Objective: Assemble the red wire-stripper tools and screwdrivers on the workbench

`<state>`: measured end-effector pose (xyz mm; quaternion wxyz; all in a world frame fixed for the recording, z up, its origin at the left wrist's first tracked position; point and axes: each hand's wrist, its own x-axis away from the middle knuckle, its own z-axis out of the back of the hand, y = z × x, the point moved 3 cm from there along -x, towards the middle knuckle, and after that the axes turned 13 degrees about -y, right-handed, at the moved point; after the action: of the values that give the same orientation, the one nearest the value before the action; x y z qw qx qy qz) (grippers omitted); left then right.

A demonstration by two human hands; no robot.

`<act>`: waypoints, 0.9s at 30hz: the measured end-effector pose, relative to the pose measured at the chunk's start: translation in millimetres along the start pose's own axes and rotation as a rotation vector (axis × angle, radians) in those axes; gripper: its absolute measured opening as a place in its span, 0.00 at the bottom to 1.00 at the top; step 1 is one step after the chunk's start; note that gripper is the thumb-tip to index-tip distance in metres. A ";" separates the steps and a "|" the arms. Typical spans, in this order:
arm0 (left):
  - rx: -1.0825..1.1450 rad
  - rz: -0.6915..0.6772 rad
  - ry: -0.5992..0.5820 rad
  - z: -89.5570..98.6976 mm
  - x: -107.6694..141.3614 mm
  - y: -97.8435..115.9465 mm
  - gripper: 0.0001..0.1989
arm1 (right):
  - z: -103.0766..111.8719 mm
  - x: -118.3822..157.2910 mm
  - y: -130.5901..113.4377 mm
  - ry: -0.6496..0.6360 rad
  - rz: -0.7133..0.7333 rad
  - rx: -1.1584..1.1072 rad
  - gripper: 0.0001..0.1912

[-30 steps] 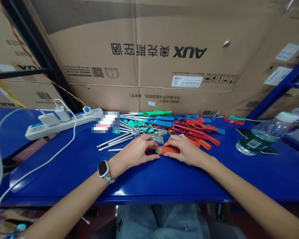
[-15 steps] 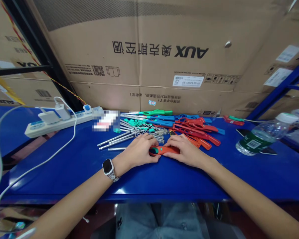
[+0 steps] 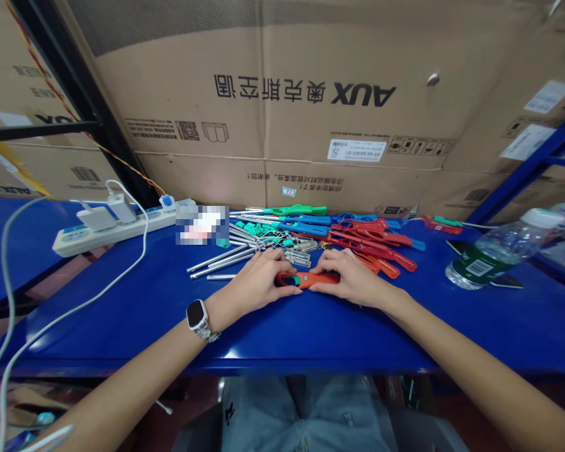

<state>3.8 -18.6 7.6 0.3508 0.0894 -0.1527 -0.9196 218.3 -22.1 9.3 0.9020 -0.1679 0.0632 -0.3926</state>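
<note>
Both hands hold one orange lighter handle [image 3: 311,280] just above the blue table, near its middle. My left hand [image 3: 262,276] grips the end with the loop opening, where a green part shows inside. The other end is between the thumb and fingers of my right hand [image 3: 351,276]. Behind my left hand lie silver metal tubes [image 3: 221,260] and a heap of small green parts with thin wires [image 3: 258,231]. Red handles [image 3: 381,242] and blue handles [image 3: 306,227] are piled behind my right hand, with a green handle [image 3: 299,209] at the back.
A power strip [image 3: 108,232] with white plugs and cables lies at the left. A plastic bottle [image 3: 501,251] stands tilted in view at the right, over a dark flat object [image 3: 507,280]. Large cardboard boxes [image 3: 292,50] rise behind the blue table [image 3: 358,339].
My left hand has shifted slightly left along the orange handle, and more of the loop opening and green part shows. The view has moved slightly.
</note>
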 end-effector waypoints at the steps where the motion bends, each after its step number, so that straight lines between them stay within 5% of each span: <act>1: -0.006 0.014 -0.004 -0.2 -0.5 -0.1 0.17 | 0.1 -0.4 -0.1 -0.002 -0.005 0.000 0.11; 27: -0.083 0.001 -0.027 -3.2 -7.9 6.6 0.11 | 5.9 11.4 1.3 -0.012 -0.036 0.012 0.12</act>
<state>14.5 -18.7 7.3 0.3527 0.0621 -0.1193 -0.9260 228.5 -28.1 14.6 0.8963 -0.1659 0.0521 -0.4080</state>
